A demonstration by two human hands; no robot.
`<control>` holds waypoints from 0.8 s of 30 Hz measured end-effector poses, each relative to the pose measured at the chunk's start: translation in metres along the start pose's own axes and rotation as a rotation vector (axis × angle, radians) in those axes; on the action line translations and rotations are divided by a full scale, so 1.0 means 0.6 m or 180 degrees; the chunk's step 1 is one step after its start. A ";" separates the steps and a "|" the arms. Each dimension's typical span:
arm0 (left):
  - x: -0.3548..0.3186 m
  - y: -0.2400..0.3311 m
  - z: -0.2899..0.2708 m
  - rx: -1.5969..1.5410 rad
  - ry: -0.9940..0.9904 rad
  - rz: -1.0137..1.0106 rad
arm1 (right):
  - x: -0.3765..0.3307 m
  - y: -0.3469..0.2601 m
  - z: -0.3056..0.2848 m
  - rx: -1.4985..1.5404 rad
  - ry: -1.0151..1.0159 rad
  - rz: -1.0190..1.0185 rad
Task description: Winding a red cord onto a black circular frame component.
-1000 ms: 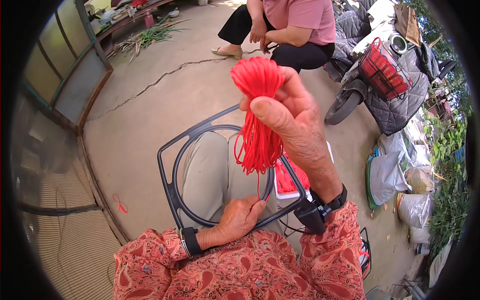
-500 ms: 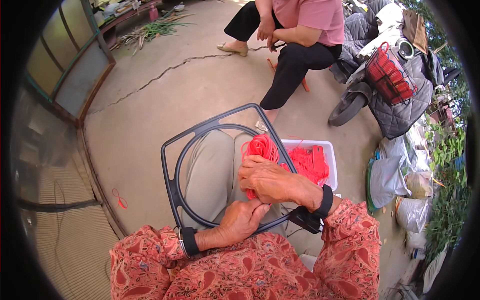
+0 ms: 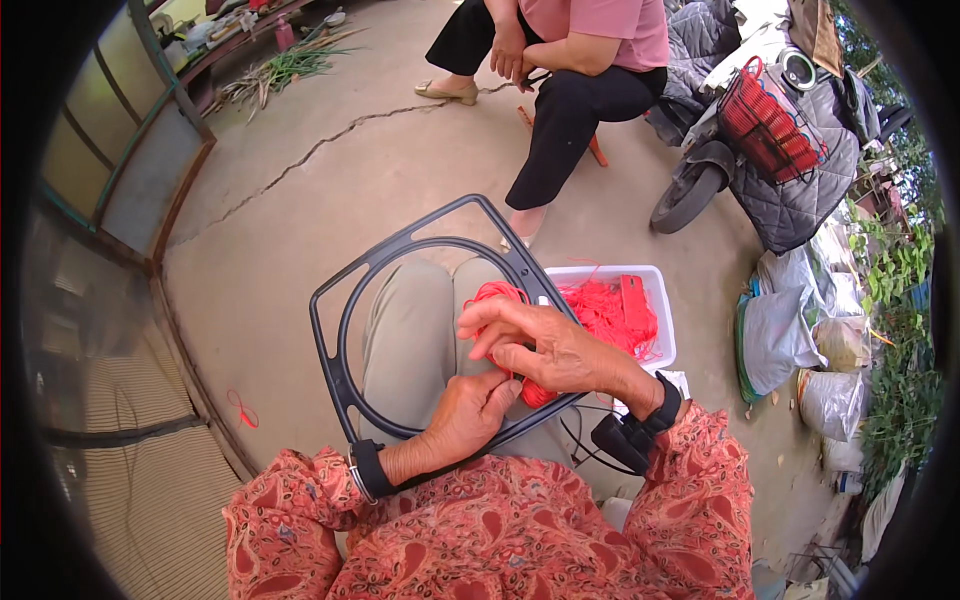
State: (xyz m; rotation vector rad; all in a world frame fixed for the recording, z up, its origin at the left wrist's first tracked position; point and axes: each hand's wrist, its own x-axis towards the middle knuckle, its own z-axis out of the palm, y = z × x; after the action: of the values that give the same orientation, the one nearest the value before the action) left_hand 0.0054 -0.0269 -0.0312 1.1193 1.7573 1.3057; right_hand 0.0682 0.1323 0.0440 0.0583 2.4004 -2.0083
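A black frame (image 3: pixel 378 262) with a round ring inside it lies over the person's lap, and the knees in pale trousers (image 3: pixel 405 330) show through its opening. A bundle of red cord (image 3: pixel 498 290) is at the right part of the frame, partly hidden by the hands; one portion shows above the fingers and another below them.

The right hand (image 3: pixel 540 345) reaches over the right side of the frame onto the bundle, its fingers half bent and slightly parted, the thumb pointing left. The hands hide how firmly it grips the cord. The left hand (image 3: pixel 468 412) is at the lower right of the frame's ring, fingers curled in and thumb laid along them, close to the right hand. Whether it pinches a strand cannot be told. Both wrists wear black straps, the right one with a black box (image 3: pixel 620 440).

Just to the right of the frame stands a white tub (image 3: pixel 663 318) with tangled red cord (image 3: pixel 598 308) and a flat red rectangular thing (image 3: pixel 633 303) in it. Left of the frame, a small red loop (image 3: pixel 241 408) lies on the floor. Beyond the frame's far edge sits another person in a pink top (image 3: pixel 615 35).
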 end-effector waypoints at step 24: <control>0.026 0.025 -0.023 -0.0722 0.0149 -0.0332 | -0.188 0.125 0.077 0.0808 0.2436 0.0459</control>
State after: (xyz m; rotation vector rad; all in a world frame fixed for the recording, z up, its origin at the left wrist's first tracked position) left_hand -0.0093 -0.0160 -0.0135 0.8662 1.6297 1.4358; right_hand 0.1829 0.0974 -0.0345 1.1563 2.3300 -2.5191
